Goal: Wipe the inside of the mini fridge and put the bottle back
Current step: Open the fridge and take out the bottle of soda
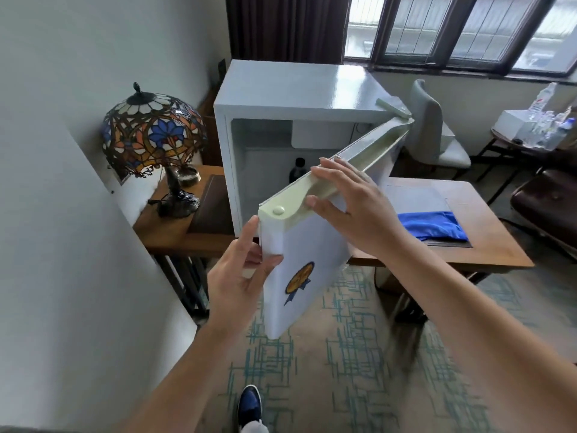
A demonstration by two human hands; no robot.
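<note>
Head cam, the only view I get: mini fridge [281, 98] door [309, 245] is half open. Left hand [240, 273] pinches the door's free edge; right hand [349, 204] rests on its top, fingers spread. Bottle [298, 170] stands inside the fridge, blue cloth [432, 226] lies right of it on the surface [487, 245]. Can't tell whether wiping's done.

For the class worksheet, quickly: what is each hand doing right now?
Left hand: grips the front edge of the white mini fridge door.
Right hand: open, straight fingers resting on the door's cream top edge.
</note>
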